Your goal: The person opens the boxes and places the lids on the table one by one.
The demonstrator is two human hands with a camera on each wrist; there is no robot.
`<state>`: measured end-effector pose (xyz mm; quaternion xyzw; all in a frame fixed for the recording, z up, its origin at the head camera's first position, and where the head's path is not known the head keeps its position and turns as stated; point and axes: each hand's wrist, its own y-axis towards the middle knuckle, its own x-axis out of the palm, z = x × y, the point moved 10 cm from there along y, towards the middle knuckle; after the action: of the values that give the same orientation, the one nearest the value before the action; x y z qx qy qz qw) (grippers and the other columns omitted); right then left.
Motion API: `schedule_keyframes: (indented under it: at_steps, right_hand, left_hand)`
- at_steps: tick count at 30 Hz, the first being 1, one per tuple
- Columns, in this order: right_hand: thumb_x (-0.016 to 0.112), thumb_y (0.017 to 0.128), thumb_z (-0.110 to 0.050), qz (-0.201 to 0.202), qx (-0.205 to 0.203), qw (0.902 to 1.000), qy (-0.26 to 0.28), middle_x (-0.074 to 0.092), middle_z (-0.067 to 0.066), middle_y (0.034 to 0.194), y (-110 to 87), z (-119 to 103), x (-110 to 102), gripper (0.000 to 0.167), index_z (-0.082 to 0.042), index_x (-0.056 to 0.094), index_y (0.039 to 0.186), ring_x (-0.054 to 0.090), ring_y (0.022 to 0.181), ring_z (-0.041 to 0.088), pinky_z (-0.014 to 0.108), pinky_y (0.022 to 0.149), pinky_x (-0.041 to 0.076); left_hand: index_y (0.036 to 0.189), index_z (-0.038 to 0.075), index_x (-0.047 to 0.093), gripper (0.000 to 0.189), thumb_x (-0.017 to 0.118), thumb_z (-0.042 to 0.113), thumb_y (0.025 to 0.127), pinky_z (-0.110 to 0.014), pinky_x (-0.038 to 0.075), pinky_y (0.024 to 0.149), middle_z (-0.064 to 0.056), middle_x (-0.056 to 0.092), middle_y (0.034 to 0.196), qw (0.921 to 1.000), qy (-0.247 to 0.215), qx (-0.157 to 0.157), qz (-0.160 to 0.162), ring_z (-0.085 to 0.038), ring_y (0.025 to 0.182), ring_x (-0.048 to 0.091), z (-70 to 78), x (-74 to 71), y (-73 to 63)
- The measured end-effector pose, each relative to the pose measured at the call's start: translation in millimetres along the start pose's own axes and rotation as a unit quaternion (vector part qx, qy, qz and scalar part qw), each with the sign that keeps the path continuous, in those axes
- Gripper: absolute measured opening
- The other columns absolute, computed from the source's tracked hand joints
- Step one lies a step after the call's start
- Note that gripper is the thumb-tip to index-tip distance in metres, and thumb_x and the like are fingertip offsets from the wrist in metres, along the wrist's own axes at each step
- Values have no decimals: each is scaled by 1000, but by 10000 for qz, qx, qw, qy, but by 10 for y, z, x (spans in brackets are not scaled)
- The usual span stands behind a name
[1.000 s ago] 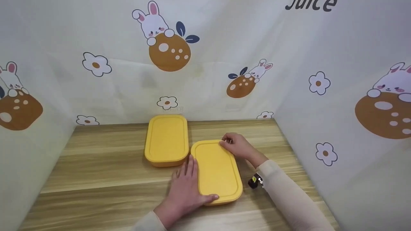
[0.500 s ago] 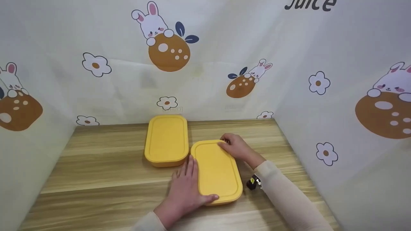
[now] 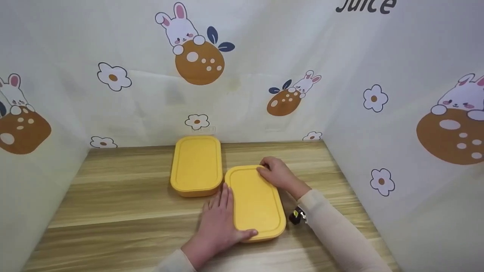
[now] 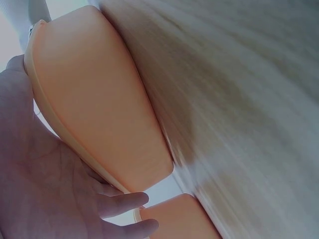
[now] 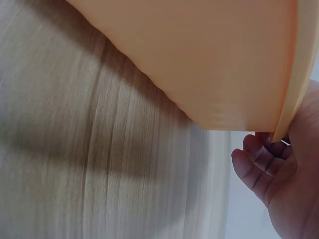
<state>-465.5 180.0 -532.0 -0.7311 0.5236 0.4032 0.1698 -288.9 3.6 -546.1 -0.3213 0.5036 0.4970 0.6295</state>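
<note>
A yellow lidded lunch box (image 3: 257, 204) stands on the table, slightly turned, with its lid on. My left hand (image 3: 217, 223) lies along its left side, fingers straight, thumb on the lid's near edge. In the left wrist view, the palm and fingers (image 4: 122, 204) are beside the box's rim. At the far right corner my right hand (image 3: 280, 173) pinches the lid's rim, thumb on top and fingers curled below. The right wrist view shows those curled fingers (image 5: 256, 162) at the rim of the box wall (image 5: 214, 64). Part of the right fingertips is hidden behind the rim.
A second yellow lidded lunch box (image 3: 197, 164) stands just left and behind, near the back wall. The wood-grain table (image 3: 124, 207) is bordered by fabric walls (image 3: 132, 102) printed with rabbits and flowers. A small dark device (image 3: 295, 216) hangs at the right wrist.
My right hand has shifted very slightly left along the lid's far corner. The left hand and both lunch boxes keep their places.
</note>
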Motion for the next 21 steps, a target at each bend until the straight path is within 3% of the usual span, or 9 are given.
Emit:
schedule_keyframes:
  at_steps: [21]
  right_hand:
    - [70, 103, -21, 158, -37, 9986, -506, 64, 3, 90, -18, -73, -26, 15, -7, 72, 102, 59, 82, 22, 44, 78, 54]
  left_hand:
    - [171, -8, 22, 154, 50, 108, 75, -71, 38, 120, -29, 18, 179, 9999, 105, 5, -78, -46, 160, 35, -2, -15, 2]
